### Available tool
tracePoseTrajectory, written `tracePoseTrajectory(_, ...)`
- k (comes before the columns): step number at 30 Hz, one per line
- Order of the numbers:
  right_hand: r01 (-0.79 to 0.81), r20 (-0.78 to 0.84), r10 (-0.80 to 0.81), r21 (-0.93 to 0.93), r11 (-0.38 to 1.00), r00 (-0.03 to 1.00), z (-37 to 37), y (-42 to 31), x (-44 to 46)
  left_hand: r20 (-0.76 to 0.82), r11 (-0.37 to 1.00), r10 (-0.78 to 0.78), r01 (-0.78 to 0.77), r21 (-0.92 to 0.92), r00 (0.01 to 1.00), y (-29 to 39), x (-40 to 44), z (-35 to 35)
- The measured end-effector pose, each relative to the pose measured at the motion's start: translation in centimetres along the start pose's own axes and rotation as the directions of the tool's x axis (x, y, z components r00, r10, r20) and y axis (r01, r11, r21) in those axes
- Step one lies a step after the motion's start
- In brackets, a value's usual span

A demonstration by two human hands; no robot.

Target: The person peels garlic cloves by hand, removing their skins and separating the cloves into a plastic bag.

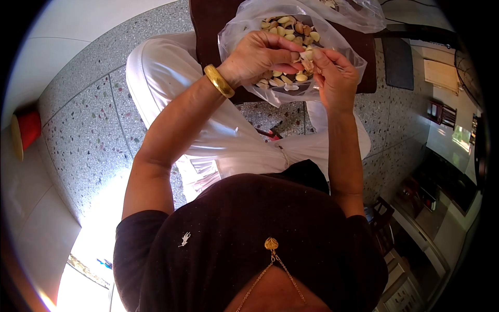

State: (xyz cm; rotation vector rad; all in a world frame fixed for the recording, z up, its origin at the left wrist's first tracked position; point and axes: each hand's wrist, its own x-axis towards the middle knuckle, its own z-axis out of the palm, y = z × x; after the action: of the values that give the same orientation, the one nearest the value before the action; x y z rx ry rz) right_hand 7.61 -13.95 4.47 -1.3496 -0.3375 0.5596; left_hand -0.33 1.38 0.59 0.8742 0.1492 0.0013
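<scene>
My left hand [258, 56], with a gold bangle at its wrist, and my right hand [337, 78] meet over an open clear plastic bag [228, 39]. Between their fingertips is a pale garlic clove [307, 54] with some papery skin on it. Both hands are closed in a pinch, the thumbs and index fingers at the clove. In the bag below lie many garlic cloves [285, 21], some pale and bare, others in brownish skin. The fingers hide part of the bag's contents.
The bag rests on a dark brown tabletop [208, 18]. A second plastic bag [358, 15] lies behind it. A dark object with red parts [270, 135] is low between my white-trousered legs. A red object [28, 129] stands far left; chairs [442, 112] are at right.
</scene>
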Motion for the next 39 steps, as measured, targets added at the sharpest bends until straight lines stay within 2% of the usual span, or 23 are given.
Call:
tracePoseTrajectory(3, 0.010, -0.039, -0.013, -0.067, 0.998, 0.999, 0.3, -0.2, -0.1, 0.030, 0.999, -0.028, 0.030, -0.046, 0.999, -0.2, 0.1, -0.1)
tracePoseTrajectory(6, 0.212, -0.033, -0.241, -0.369, 0.905, 0.970, 0.3, 0.5, 0.0, 0.018, 0.997, -0.071, 0.071, -0.004, 0.997, 0.2, 0.0, 0.2)
tracePoseTrajectory(9, 0.340, 0.066, -0.350, -0.458, 0.821, 0.934, 0.7, 0.5, -0.1, 0.008, 0.992, -0.057, 0.056, 0.110, 0.998, -0.1, 0.1, 0.3)
tracePoseTrajectory(10, 0.336, 0.065, -0.347, -0.470, 0.817, 0.935, 0.7, 0.5, 0.0, 0.010, 0.987, -0.042, 0.040, 0.155, 0.999, -0.4, 0.1, 0.2)
tracePoseTrajectory(15, 0.316, 0.041, -0.343, -0.507, 0.802, 0.938, 0.4, 0.9, 0.2, 0.026, 0.997, -0.026, 0.024, 0.072, 0.999, -0.8, 0.3, -0.2)
tracePoseTrajectory(18, 0.326, 0.062, -0.343, -0.508, 0.798, 0.937, 0.4, 0.7, 0.2, 0.006, 0.998, -0.054, 0.054, 0.045, 0.999, -0.6, 0.3, -0.2)
tracePoseTrajectory(21, 0.210, 0.009, -0.237, -0.502, 0.839, 0.971, 0.6, 0.1, 0.0, -0.028, 0.994, -0.086, 0.087, 0.064, 0.996, -0.4, 0.1, -0.1)
tracePoseTrajectory(24, 0.071, -0.048, -0.095, -0.368, 0.927, 0.994, 0.7, -0.3, 0.1, -0.026, 0.990, -0.110, 0.112, 0.087, 0.994, -0.4, 0.1, -0.2)
tracePoseTrajectory(27, -0.032, -0.034, 0.026, -0.185, 0.982, 0.999, 0.5, -0.8, 0.1, -0.010, 0.992, -0.109, 0.109, 0.069, 0.994, -0.4, 0.2, -0.4)
tracePoseTrajectory(33, -0.105, -0.042, 0.107, 0.038, 0.994, 0.993, -0.3, -0.7, 0.4, 0.053, 0.987, -0.130, 0.134, -0.086, 0.990, -0.2, 0.1, -0.4)
tracePoseTrajectory(39, -0.062, -0.092, 0.054, -0.084, 0.995, 0.994, 0.2, -1.0, 0.4, 0.078, 0.958, -0.213, 0.224, -0.179, 0.974, 0.1, 0.0, -0.1)
